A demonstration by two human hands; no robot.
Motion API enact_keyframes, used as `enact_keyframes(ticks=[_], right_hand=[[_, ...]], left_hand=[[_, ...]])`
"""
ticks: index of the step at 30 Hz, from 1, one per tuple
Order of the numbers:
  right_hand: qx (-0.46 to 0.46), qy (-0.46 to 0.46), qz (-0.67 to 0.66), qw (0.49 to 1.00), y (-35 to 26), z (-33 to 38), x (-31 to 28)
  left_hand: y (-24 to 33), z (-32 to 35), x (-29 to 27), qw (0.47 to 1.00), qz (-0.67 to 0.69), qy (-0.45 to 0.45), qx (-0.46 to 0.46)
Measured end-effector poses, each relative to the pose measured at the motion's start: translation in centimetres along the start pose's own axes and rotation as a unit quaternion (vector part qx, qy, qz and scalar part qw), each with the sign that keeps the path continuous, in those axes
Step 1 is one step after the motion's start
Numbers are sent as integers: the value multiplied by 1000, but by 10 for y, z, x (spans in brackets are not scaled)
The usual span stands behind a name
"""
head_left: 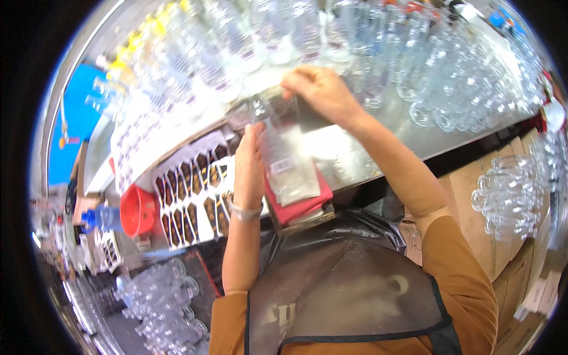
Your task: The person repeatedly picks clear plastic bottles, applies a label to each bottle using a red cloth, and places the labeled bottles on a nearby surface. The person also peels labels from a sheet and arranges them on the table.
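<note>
A clear bottle (273,142) with a small label lies on a pale pad (299,188) over a red cloth (300,208), its neck pointing away from me. My left hand (249,163) grips the bottle's left side, fingers together. Above the metal table's work spot, my right hand (322,94) is closed with its fingers curled; anything in them is hidden. Just below it is a dark flat panel (312,113). Motion blurs the bottle and both hands a little.
Clear bottles (278,29) stand along the far side; more clear glassware (461,89) crowds the right. A divided tray (192,198) and a red container (138,210) are at left. Glassware (165,302) sits lower left, with more (512,195) by cardboard boxes (464,195) at right.
</note>
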State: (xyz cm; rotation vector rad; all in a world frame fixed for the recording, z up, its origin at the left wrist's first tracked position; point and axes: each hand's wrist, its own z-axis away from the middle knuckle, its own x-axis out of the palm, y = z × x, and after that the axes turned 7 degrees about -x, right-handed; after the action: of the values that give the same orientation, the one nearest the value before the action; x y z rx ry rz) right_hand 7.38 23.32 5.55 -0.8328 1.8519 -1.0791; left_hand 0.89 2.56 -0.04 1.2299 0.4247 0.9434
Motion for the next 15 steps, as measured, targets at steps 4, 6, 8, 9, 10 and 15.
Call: enact_keyframes(ticks=[4,6,8,9,10,15], right_hand=[[-32,21,12,999,-25,21,-19],[-67,-21,-43,997,-42,34,-25],[-75,-17,90,993,-71,60,-42],[-93,14,81,992,-69,71,-48],[-110,45,74,990,-66,83,-56],[-88,146,147,974,-40,80,-107]], left_hand=[[15,40,39,985,-126,-56,99],[15,62,44,961,-218,-64,160],[16,70,44,938,-254,-96,215],[15,73,47,940,-235,-104,224],[14,71,47,933,-242,-108,243],[2,66,39,945,-244,-107,190]])
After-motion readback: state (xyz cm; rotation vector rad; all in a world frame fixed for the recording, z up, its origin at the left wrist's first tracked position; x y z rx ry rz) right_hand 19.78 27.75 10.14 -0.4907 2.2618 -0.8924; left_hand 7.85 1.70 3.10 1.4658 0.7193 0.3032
